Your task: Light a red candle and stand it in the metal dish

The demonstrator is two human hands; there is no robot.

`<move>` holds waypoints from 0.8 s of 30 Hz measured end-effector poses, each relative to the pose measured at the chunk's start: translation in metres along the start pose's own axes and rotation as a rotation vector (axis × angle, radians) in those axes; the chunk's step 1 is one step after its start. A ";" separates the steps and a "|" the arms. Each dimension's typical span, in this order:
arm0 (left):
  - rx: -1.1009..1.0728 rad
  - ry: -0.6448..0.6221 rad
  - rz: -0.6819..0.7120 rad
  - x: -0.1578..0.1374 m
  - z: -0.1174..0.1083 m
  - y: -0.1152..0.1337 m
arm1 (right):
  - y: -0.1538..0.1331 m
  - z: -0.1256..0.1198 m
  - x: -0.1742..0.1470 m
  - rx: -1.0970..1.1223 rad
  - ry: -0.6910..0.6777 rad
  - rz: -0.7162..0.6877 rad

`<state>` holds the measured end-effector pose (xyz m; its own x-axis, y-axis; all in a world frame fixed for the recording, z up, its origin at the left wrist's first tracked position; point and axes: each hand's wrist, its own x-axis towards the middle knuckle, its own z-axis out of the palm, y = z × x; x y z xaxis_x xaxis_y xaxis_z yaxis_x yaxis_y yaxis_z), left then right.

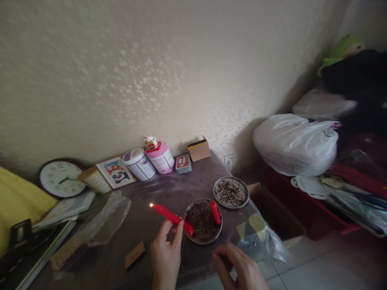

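My left hand (167,243) grips a red candle (169,215), its flame burning at the far left end. The candle is tilted, and its thick lower end lies over a round metal dish (186,225) with a dark, stained bottom. In that dish, near the right rim, is a second, shorter red candle (215,212). Low at the right, my right hand (238,268) is closed with curled fingers; what they hold, if anything, is hidden. Behind it stands another metal dish (247,197) covered with burnt bits and matchsticks (232,190).
Along the wall are a clock (62,178), a framed panda picture (116,171), two tubs (139,164), a small card box (183,164) and an open carton (198,150). A brown matchbox-like piece (134,255) and clear plastic (113,217) lie left. White bags (296,145) are right.
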<state>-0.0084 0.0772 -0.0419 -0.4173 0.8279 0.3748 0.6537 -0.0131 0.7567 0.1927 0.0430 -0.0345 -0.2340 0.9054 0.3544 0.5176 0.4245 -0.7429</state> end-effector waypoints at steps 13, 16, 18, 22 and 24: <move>0.010 -0.006 0.033 -0.002 0.002 0.002 | 0.000 0.001 0.000 0.008 -0.010 0.012; 0.025 0.002 0.029 -0.001 0.000 0.003 | -0.001 0.001 0.000 0.010 0.000 0.012; 0.041 0.015 0.015 0.000 -0.001 0.003 | -0.001 0.001 0.000 0.010 0.007 0.009; 0.043 0.026 -0.011 0.000 -0.001 0.002 | -0.002 0.000 0.000 0.004 0.012 -0.003; 0.028 0.012 -0.018 0.000 -0.001 0.002 | -0.002 0.000 0.000 0.006 0.005 -0.005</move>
<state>-0.0079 0.0765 -0.0402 -0.4367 0.8209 0.3680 0.6636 0.0178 0.7479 0.1916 0.0421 -0.0329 -0.2324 0.9031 0.3611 0.5114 0.4293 -0.7444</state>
